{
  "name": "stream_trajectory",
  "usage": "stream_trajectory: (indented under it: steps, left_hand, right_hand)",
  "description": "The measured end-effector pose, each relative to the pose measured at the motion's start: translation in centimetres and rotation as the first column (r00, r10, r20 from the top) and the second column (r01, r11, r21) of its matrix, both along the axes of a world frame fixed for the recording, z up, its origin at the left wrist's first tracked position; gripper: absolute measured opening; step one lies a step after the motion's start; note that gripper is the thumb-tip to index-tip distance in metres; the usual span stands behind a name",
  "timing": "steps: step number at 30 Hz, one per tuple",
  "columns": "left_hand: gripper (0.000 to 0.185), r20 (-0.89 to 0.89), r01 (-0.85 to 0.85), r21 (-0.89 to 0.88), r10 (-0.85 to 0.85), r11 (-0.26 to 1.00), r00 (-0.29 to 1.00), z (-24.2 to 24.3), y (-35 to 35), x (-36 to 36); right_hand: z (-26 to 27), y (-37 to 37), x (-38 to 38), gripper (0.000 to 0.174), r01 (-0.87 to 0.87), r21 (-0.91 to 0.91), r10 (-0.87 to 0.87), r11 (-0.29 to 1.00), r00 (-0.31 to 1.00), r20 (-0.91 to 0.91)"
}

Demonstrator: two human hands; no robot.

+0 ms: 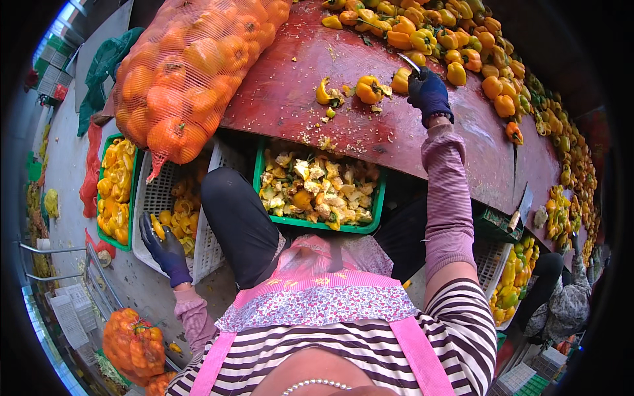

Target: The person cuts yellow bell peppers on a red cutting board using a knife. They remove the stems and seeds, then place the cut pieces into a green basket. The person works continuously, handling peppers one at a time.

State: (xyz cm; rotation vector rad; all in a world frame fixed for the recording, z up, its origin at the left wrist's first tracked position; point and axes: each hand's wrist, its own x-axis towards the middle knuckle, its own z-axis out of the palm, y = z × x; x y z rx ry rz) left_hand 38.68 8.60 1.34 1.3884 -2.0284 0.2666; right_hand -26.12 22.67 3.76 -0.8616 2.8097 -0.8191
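My right hand [429, 94], in a dark blue glove, grips a knife [409, 62] above the red table [307, 94], beside a yellow pepper [400, 80]. To its left lie a whole orange-yellow pepper [369, 89] and a cut pepper piece [324, 92]. My left hand [165, 247], gloved too, is over a white plastic basket [148, 198] that holds yellow pepper pieces [183, 218]; a yellow pepper piece [157, 226] is at its fingers. Between my knees sits a green-rimmed crate [379, 208] of pepper cores and scraps [317, 188].
A red mesh sack of orange peppers [188, 84] rests at the table's left. Many peppers [460, 39] are heaped along the far side. Left stands a green crate [130, 242] of pepper pieces. A cleaver [520, 208] lies at the right edge, near another person [564, 302].
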Motion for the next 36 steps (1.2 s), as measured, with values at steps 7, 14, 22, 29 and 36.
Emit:
stream_trajectory:
  steps: [7, 14, 22, 29, 36]
  left_hand:
    - [0.031, -0.517, 0.575, 0.18, -0.421, 0.798, 0.746, 3.8, 1.3, -11.4]
    - [0.027, -0.636, 0.974, 0.215, -0.767, -0.064, 0.09, 7.0, -0.4, -36.6]
    - [0.027, -0.917, 0.91, 0.385, 0.052, -0.156, 0.396, 1.0, -2.8, -40.9]
    - [0.028, -0.957, 0.964, 0.238, -0.2, -0.117, 0.212, 1.6, -4.6, -40.4]
    - [0.038, -0.977, 0.957, 0.206, 0.005, -0.203, 0.211, 2.1, -5.4, -39.8]
  right_hand:
    - [-5.1, -2.5, -3.4, 0.072, -0.098, 0.153, 0.098, 0.983, 0.995, 0.003]
    - [-7.5, -3.8, -5.1, 0.073, 0.02, 0.233, -0.009, 0.972, 0.999, -0.048]
    - [-4.2, -0.8, -7.7, 0.025, 0.229, -0.065, -0.205, 0.971, 0.943, 0.264]
    - [-3.2, -6.3, -8.6, 0.081, -0.349, 0.502, 0.419, 0.791, 0.908, -0.029]
    - [-1.0, -6.2, -5.8, 0.054, -0.451, -0.169, 0.469, 0.876, 0.722, 0.508]
